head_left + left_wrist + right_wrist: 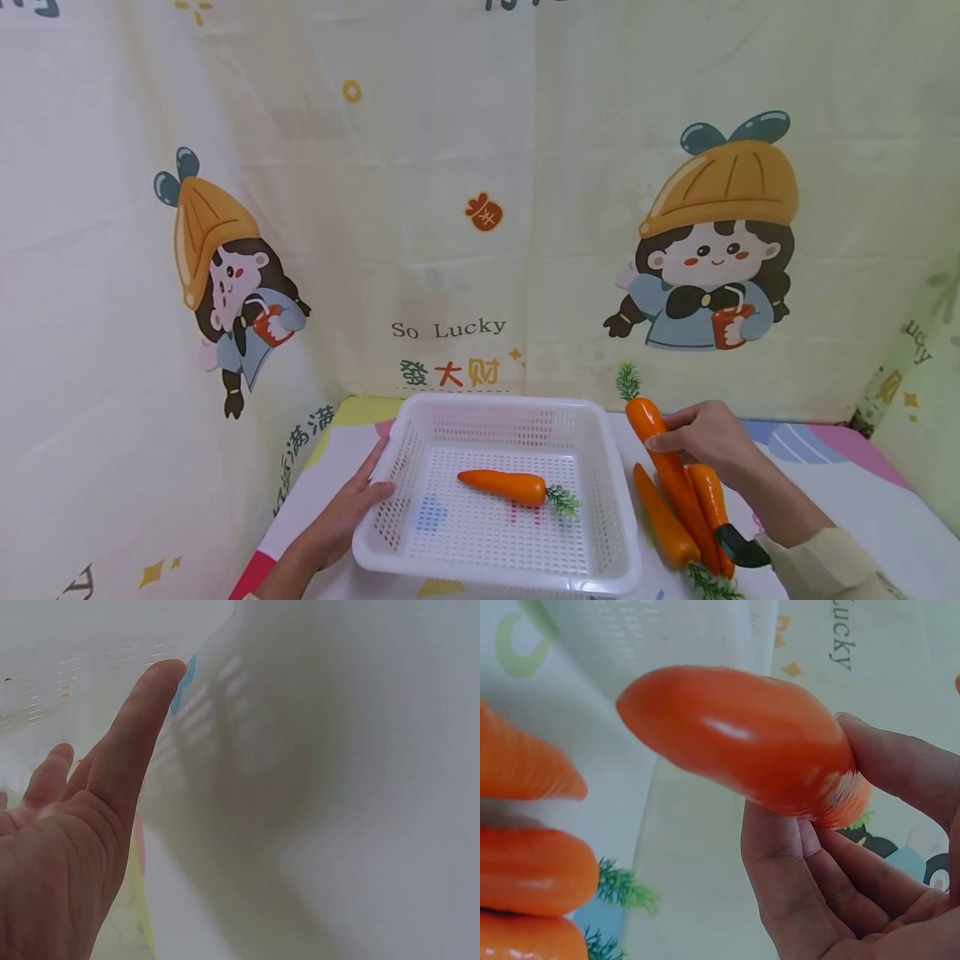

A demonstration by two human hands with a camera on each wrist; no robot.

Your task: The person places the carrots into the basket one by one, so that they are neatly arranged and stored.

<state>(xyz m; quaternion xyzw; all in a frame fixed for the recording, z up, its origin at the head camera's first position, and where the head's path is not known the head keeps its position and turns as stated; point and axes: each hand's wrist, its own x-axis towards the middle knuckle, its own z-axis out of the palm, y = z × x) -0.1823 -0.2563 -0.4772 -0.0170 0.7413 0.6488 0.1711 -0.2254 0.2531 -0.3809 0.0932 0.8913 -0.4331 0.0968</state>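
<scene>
In the head view, my right hand [708,433] pinches an orange toy carrot [645,417] between thumb and fingers, its green leafy top pointing away. The right wrist view shows the held carrot [727,735] tip first, raised over the table. My left hand [348,508] rests against the left side of a white perforated plastic basket [495,575]. Straight fingers [139,727] touch the basket's outer wall in the left wrist view. One carrot [510,486] lies inside the basket, leaves to the right.
Several other carrots [663,521] lie on the table right of the basket, below my right hand. A patterned cloth [570,250] hangs behind the table and at both sides. A dark strap [738,546] circles my right wrist.
</scene>
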